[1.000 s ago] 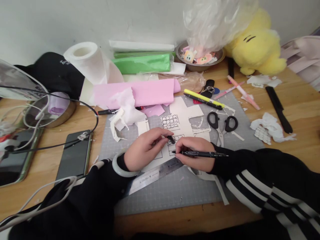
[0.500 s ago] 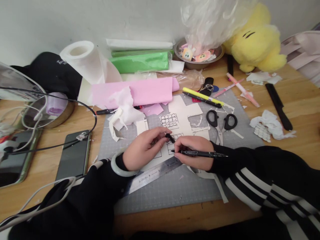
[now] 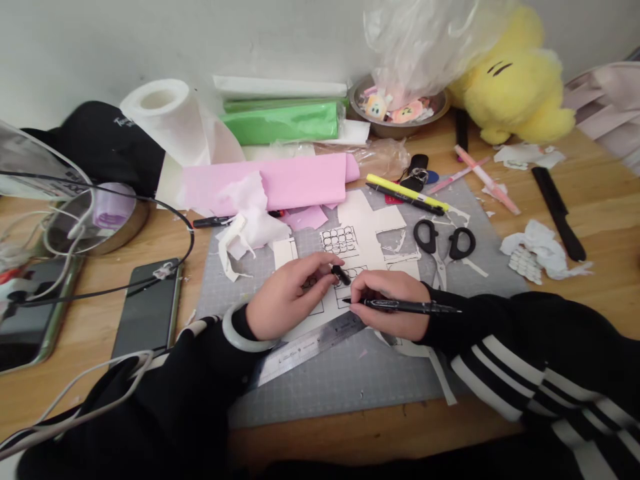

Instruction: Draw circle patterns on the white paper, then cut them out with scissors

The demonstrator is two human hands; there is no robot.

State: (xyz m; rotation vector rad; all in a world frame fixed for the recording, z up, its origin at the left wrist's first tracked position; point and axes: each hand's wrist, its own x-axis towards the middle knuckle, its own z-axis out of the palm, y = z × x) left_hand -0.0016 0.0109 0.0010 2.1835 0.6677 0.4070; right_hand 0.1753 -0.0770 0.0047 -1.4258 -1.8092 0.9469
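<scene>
Between the thumb and fingers of my left hand (image 3: 295, 290) is a small black pen cap (image 3: 341, 274). My right hand (image 3: 390, 303) grips a black pen (image 3: 407, 305), its tip pointing left and its barrel lying back toward the wrist. Both hands are over a white paper (image 3: 360, 217) with black outlines drawn on it, including boxes and a patch of rounded shapes. A metal ruler (image 3: 310, 350) lies slanted under the hands, partly hidden by them. Paper and ruler rest on a grey cutting mat (image 3: 320, 397).
Black-handled scissors (image 3: 441, 250) lie right of the paper, with a yellow marker (image 3: 405, 192) behind them. Pink folded paper (image 3: 300, 181) and crumpled white scraps (image 3: 250, 213) sit behind my left hand. A phone (image 3: 147, 307) and cables are at left; a black comb (image 3: 557, 213) is at right.
Almost nothing differs. My right hand and the pen have shifted very slightly to the right; my left hand keeps the cap in the same place.
</scene>
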